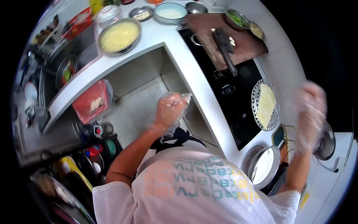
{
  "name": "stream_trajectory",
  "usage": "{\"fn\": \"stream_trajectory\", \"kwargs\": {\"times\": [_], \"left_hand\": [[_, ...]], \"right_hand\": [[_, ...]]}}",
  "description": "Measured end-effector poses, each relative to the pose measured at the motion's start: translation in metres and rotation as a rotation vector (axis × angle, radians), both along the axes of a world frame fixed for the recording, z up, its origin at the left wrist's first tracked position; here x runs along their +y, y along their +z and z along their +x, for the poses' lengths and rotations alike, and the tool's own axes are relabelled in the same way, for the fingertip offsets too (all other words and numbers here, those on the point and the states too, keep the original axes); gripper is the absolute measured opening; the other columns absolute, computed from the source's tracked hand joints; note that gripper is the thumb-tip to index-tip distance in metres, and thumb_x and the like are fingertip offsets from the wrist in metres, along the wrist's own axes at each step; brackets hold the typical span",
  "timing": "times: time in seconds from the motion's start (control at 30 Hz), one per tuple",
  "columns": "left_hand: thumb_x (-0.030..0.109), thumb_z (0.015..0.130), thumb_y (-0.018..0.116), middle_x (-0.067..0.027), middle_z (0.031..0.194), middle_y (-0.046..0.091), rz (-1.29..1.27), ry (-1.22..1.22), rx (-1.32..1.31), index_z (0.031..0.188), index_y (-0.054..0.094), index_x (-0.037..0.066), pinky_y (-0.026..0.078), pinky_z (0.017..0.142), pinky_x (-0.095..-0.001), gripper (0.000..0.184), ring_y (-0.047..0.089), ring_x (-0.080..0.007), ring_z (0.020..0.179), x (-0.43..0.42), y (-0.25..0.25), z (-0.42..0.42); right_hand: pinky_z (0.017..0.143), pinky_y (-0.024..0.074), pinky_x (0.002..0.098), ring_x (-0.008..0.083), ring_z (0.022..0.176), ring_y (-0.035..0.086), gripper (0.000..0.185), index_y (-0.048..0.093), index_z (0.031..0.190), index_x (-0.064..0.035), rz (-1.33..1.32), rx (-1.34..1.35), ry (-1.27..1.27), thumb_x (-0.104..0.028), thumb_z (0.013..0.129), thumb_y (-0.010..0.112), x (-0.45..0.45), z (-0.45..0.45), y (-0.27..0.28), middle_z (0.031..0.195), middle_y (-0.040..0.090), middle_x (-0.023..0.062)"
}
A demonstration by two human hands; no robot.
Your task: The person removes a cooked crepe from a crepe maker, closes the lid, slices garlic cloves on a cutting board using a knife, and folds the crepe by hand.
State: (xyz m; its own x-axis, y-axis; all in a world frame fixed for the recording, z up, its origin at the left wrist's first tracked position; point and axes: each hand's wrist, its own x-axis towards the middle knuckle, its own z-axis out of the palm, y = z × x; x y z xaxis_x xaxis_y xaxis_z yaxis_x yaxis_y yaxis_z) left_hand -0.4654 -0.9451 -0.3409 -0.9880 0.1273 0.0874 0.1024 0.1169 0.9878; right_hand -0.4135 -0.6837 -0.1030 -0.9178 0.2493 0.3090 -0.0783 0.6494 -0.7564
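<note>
My left hand [170, 110], in a clear plastic glove, is closed in front of my body. Loose plastic bunches at its fingertips, and I see nothing else in it. Out to the right, my right hand [311, 102] is raised in a similar glove. Motion smears its fingers. Beside it, a pale flat sheet of food [266, 106] lies on a round perforated metal plate [255, 105]. A pot holding white liquid [264, 168] stands below that plate, near my right forearm. Behind the forearm is a dark round lid [325, 143].
On the black stovetop [238, 89], a brown cutting board [205, 28] carries a cleaver [225, 50] and small white pieces. A metal bowl of yellow shreds [119, 36] and a light-blue bowl [170, 13] stand on the counter. A red bag-lined bin [87, 104] hangs below, left.
</note>
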Motion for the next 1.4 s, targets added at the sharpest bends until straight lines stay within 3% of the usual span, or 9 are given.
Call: {"fn": "stream_trajectory", "kwargs": {"times": [0.23, 0.57, 0.63, 0.8, 0.93, 1.0, 1.13, 1.3, 1.4], "left_hand": [[0.020, 0.085, 0.064, 0.0032, 0.058, 0.033, -0.061, -0.003, -0.093, 0.058, 0.035, 0.007, 0.026, 0.047, -0.0261, 0.042, 0.031, -0.0065, 0.055, 0.043, 0.020, -0.078], [0.009, 0.086, 0.060, -0.0021, 0.074, 0.048, -0.095, -0.171, 0.243, 0.085, 0.056, 0.001, 0.038, 0.062, -0.0242, 0.008, 0.044, -0.0102, 0.067, 0.092, 0.007, -0.234], [0.010, 0.084, 0.063, -0.0125, 0.095, 0.057, -0.184, -0.245, 0.271, 0.098, 0.059, 0.001, 0.044, 0.078, -0.0311, 0.017, 0.054, -0.0223, 0.085, 0.090, 0.011, -0.264], [0.008, 0.083, 0.062, -0.0098, 0.101, 0.059, -0.299, -0.294, 0.590, 0.099, 0.062, 0.005, 0.045, 0.072, -0.0304, 0.016, 0.055, -0.0223, 0.088, 0.093, -0.005, -0.333], [0.008, 0.080, 0.065, -0.0093, 0.090, 0.060, -0.352, -0.421, 0.784, 0.091, 0.062, 0.006, 0.043, 0.069, -0.0362, 0.011, 0.054, -0.0270, 0.081, 0.097, -0.008, -0.360], [0.006, 0.079, 0.066, -0.0076, 0.076, 0.056, -0.376, -0.435, 0.947, 0.073, 0.055, 0.006, 0.039, 0.062, -0.0380, 0.012, 0.049, -0.0264, 0.068, 0.102, -0.012, -0.372], [0.003, 0.076, 0.064, -0.0068, 0.068, 0.047, -0.281, -0.583, 0.639, 0.067, 0.046, 0.007, 0.037, 0.056, -0.0347, 0.020, 0.044, -0.0228, 0.060, 0.102, -0.020, -0.388], [-0.003, 0.071, 0.056, -0.0077, 0.065, 0.042, -0.004, -0.660, 0.051, 0.071, 0.047, 0.007, 0.037, 0.053, -0.0342, 0.013, 0.043, -0.0237, 0.058, 0.112, -0.025, -0.387], [0.003, 0.075, 0.064, -0.0097, 0.073, 0.050, -0.193, -0.729, 0.340, 0.078, 0.052, 0.006, 0.041, 0.057, -0.0319, 0.013, 0.048, -0.0213, 0.063, 0.110, -0.020, -0.397]], "right_hand": [[0.077, 0.0462, 0.0383, 0.0301, 0.086, 0.058, 0.024, 0.057, 0.099, -0.0041, 0.412, -0.082, 0.238, -0.011, 0.077, 0.064, 0.042, -0.125, -0.171, 0.090, 0.059, 0.0128], [0.080, 0.0472, 0.0428, 0.0343, 0.092, 0.057, 0.059, 0.042, 0.127, -0.0102, 0.696, -0.324, 0.108, -0.013, 0.073, 0.065, 0.042, -0.213, -0.226, 0.104, 0.056, 0.0164], [0.079, 0.0479, 0.0437, 0.0350, 0.092, 0.058, 0.060, 0.040, 0.129, -0.0107, 0.731, -0.544, 0.075, -0.012, 0.073, 0.063, 0.028, -0.227, -0.213, 0.106, 0.056, 0.0182], [0.074, 0.0475, 0.0459, 0.0383, 0.083, 0.060, 0.048, 0.043, 0.124, -0.0102, 0.407, -0.396, -0.166, -0.010, 0.077, 0.058, 0.022, -0.245, -0.199, 0.093, 0.059, 0.0232], [0.057, 0.0419, 0.0263, 0.0118, 0.058, 0.048, 0.029, 0.050, 0.115, -0.0077, 0.138, -0.435, -0.351, -0.020, 0.090, 0.056, 0.014, -0.241, -0.164, 0.066, 0.050, 0.0058], [0.054, 0.0431, 0.0306, 0.0199, 0.053, 0.053, 0.026, 0.055, 0.107, -0.0073, -0.076, -0.456, -0.435, -0.021, 0.086, 0.060, 0.008, -0.239, -0.156, 0.064, 0.055, 0.0091], [0.057, 0.0407, 0.0241, 0.0075, 0.061, 0.046, 0.027, 0.052, 0.111, -0.0028, -0.185, -0.549, -0.499, -0.016, 0.088, 0.059, -0.005, -0.238, -0.155, 0.070, 0.054, 0.0008], [0.058, 0.0443, 0.0262, 0.0123, 0.058, 0.053, 0.028, 0.054, 0.111, -0.0052, -0.254, -0.428, -0.547, -0.014, 0.086, 0.061, -0.022, -0.249, -0.165, 0.067, 0.055, 0.0064], [0.060, 0.0461, 0.0290, 0.0181, 0.061, 0.056, 0.031, 0.054, 0.113, -0.0055, -0.155, -0.437, -0.528, -0.016, 0.085, 0.061, -0.025, -0.251, -0.165, 0.069, 0.057, 0.0094]]}}
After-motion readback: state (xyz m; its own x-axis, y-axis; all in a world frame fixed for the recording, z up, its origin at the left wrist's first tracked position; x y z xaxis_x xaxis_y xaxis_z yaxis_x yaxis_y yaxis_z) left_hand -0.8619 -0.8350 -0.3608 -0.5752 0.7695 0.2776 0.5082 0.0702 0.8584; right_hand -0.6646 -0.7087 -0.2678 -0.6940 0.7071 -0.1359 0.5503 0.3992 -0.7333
